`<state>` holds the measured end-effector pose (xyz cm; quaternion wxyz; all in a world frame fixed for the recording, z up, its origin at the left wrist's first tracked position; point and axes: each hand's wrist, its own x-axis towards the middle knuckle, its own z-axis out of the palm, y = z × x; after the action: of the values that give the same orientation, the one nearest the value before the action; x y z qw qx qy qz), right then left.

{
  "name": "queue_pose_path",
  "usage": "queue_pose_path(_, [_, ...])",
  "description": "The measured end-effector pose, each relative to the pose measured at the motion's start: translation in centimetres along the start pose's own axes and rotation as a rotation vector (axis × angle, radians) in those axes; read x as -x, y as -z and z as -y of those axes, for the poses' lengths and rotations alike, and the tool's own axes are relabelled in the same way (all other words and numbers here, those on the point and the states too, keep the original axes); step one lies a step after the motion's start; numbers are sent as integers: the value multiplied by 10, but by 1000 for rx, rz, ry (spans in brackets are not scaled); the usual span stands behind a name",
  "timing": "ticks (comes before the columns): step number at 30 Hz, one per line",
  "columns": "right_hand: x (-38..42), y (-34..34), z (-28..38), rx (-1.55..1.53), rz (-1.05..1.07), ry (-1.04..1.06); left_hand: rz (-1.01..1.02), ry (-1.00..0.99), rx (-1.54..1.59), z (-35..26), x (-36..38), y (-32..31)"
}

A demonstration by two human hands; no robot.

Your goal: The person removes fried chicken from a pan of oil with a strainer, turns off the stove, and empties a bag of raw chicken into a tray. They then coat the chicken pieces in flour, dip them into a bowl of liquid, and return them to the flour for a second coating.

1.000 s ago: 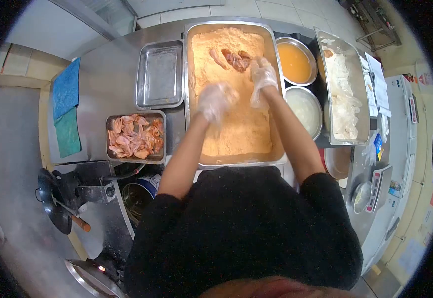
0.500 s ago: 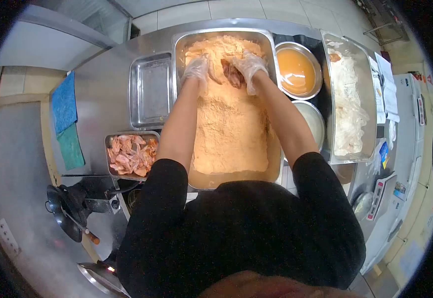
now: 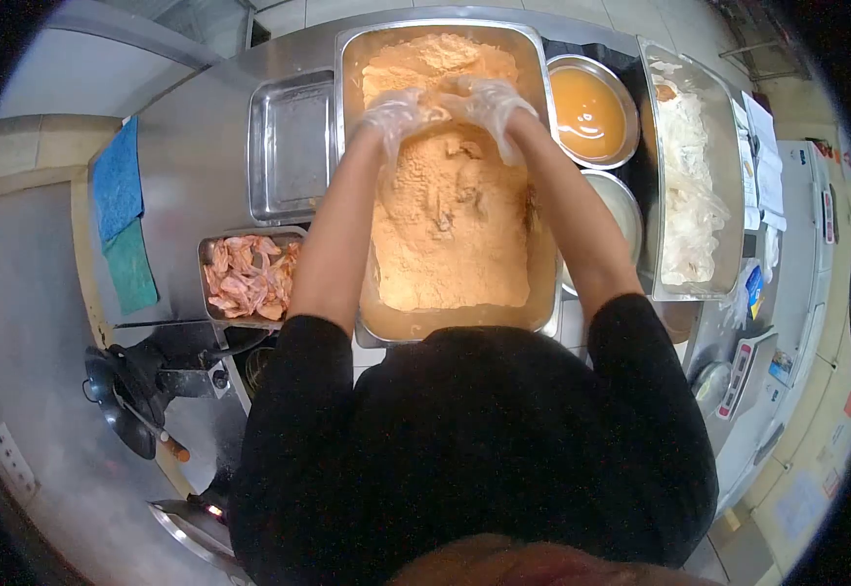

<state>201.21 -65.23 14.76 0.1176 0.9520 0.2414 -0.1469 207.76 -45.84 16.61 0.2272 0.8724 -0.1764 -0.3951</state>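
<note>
A deep steel pan (image 3: 546, 264) holds orange-tan breading powder (image 3: 445, 264). Over its far part, my left hand (image 3: 395, 115) and my right hand (image 3: 492, 105), both in clear plastic gloves, come close together with fingers bent in the powder. Powder lies between and around the fingertips, and whether either hand holds a piece is hidden. Nearer me, a few darker, partly coated pieces (image 3: 445, 217) show through the powder surface.
Left of the pan are a steel tray (image 3: 291, 146), a tray of raw meat pieces (image 3: 249, 277) and blue and green cloths (image 3: 121, 190). To the right stand a bowl of orange liquid (image 3: 589, 112), a pale bowl (image 3: 613, 210) and a white flour pan (image 3: 689, 186). A wok (image 3: 121, 403) is lower left.
My hands have drawn closer together. The dark piece by my right hand is out of sight there, and dark pieces now show in the powder nearer me. The whole view has shifted slightly.
</note>
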Motion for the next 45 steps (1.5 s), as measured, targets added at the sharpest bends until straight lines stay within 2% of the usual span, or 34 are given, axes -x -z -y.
queue_pose_path(2, [-51, -65, 6, -951, 102, -447, 47, -212, 757, 31, -36, -36])
queue_pose_path(3, [-51, -100, 5, -350, -203, -75, 61, -240, 119, 44, -68, -33])
queue_pose_path(4, [-42, -82, 11, -348, -205, -78, 60, -243, 117, 43, -65, -33])
queue_pose_path(6, [2, -11, 42, -1033, 225, -461, 116, -208, -464, 38, -43, -45])
queue_pose_path(7, [21, 11, 56, -1036, 242, -462, 339, -313, -485, 8, 8, -24])
queue_pose_path(8, [38, 29, 69, -911, 340, -377, 352, -311, -479, 13, 22, -41])
queue_pose_path(10, [62, 23, 109, -792, 452, -286, 55, -153, -620, 27, 43, -83])
queue_pose_path(11, [68, -6, 140, -623, 436, -328, 70, -150, -615, 31, 63, -101])
queue_pose_path(12, [72, -23, 163, -451, 412, -367, -17, -187, -679, 34, 83, -118])
queue_pose_path(13, [75, -25, 177, -456, 418, -364, -107, -223, -741, 35, 92, -131])
queue_pose_path(14, [76, -24, 193, -419, 485, -410, -97, -219, -739, 39, 90, -151])
queue_pose_path(15, [76, -26, 203, -379, 551, -455, -128, -128, -711, 44, 85, -176])
queue_pose_path(16, [74, -36, 209, -379, 550, -452, -167, -38, -682, 48, 81, -187])
queue_pose_path(18, [74, -60, 223, -504, 323, -611, -168, -49, -658, 55, 86, -185])
queue_pose_path(20, [71, -61, 198, -613, 392, -566, 30, 2, -152, 56, 95, -168])
queue_pose_path(22, [78, -50, 182, -723, 462, -523, 64, 40, -156, 56, 91, -157])
queue_pose_path(24, [88, -20, 167, -575, 309, -468, 103, 79, -163, 59, 95, -150])
queue_pose_path(25, [87, 9, 155, -651, 561, -439, 164, 138, -182, 60, 99, -147])
queue_pose_path(26, [95, 0, 165, -654, 564, -441, 223, 193, -203, 60, 101, -146])
queue_pose_path(27, [108, -20, 185, -660, 417, -507, 224, 191, -204, 61, 113, -151])
queue_pose_path(28, [116, -49, 203, -661, 266, -570, 17, 76, -339, 62, 133, -161])
queue_pose_path(29, [114, -98, 228, -543, 199, -518, -192, -39, -472, 65, 143, -169])
queue_pose_path(30, [111, -84, 227, -542, 199, -517, -193, -38, -471, 75, 136, -182])
queue_pose_path(32, [103, -39, 225, -823, 440, -757, -106, 50, -300, 90, 116, -203])
queue_pose_path(34, [91, -40, 203, -841, 496, -694, -30, 36, -271, 96, 107, -189])
queue_pose_path(36, [93, -1, 167, -512, 816, -164, 47, 24, -238, 93, 96, -159])
queue_pose_path(37, [86, -45, 163, -625, 648, -431, 200, -69, -391, 91, 87, -142])
queue_pose_path(38, [84, -28, 150, -622, 632, -462, 354, -163, -543, 85, 85, -128])
queue_pose_path(39, [81, -2, 134, -619, 613, -494, 274, -96, -456, 65, 91, -106])
queue_pose_path(41, [72, 6, 115, -770, 340, -638, 193, -31, -370, 50, 87, -89])
queue_pose_path(42, [65, 5, 111, -769, 337, -639, 35, -126, -344, 49, 73, -87])
queue_pose_path(43, [57, 3, 108, -761, 208, -483, -125, -222, -317, 48, 63, -87])
queue_pose_path(44, [52, 1, 110, -751, 82, -327, -126, -224, -319, 52, 60, -96])
queue_pose_path(45, [49, -4, 118, -761, 114, -282, -34, -218, -381, 56, 58, -107])
